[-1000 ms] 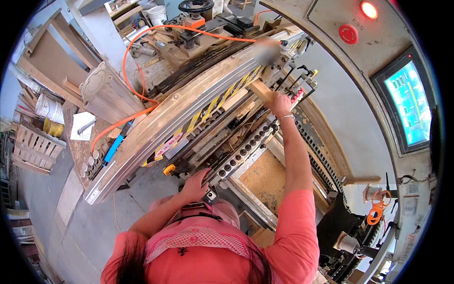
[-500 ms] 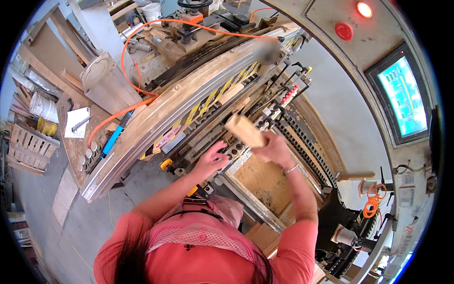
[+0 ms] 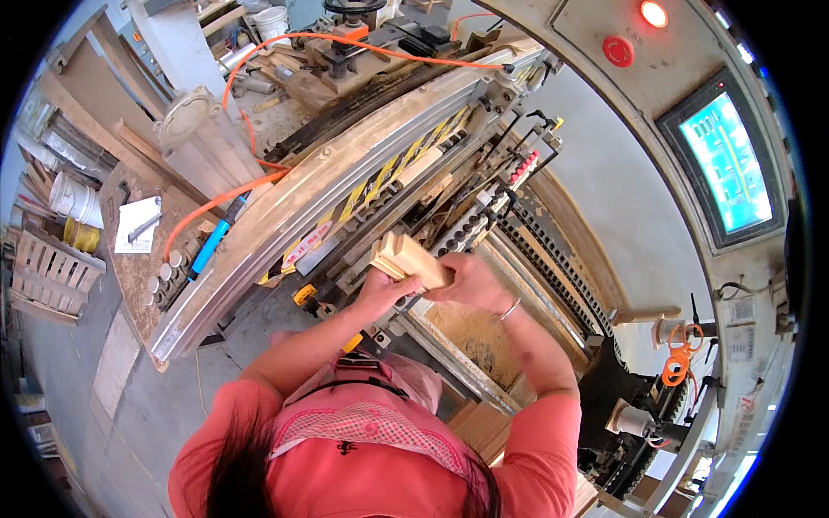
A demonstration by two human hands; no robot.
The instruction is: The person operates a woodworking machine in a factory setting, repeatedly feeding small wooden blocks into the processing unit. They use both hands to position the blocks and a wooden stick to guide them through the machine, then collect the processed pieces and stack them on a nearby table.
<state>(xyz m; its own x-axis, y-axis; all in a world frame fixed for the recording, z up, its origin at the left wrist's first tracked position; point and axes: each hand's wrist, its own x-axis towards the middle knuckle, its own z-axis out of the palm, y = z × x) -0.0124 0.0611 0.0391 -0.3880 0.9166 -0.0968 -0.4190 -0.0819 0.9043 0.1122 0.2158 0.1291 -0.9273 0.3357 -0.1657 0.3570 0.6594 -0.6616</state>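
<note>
While both sets of fingers are curled shut around it, a pale wooden block point(image 3: 411, 259) sits raised above the drilling machine point(image 3: 484, 216), tilted, its grooved end pointing up-left. Her left hand point(image 3: 380, 292) clasps the lower near side; her right hand point(image 3: 466, 283), a ring on one finger, wraps the other end. Beyond the block runs a long curved guard rail point(image 3: 345, 194) with yellow-black striping, an orange hose point(image 3: 259, 164) looping over it. Off to the right, a control screen point(image 3: 730, 160) glows blue-green.

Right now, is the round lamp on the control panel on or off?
On. The round lamp glows bright orange-red with a light centre, while the red button beside it on the grey panel looks dull.
</note>
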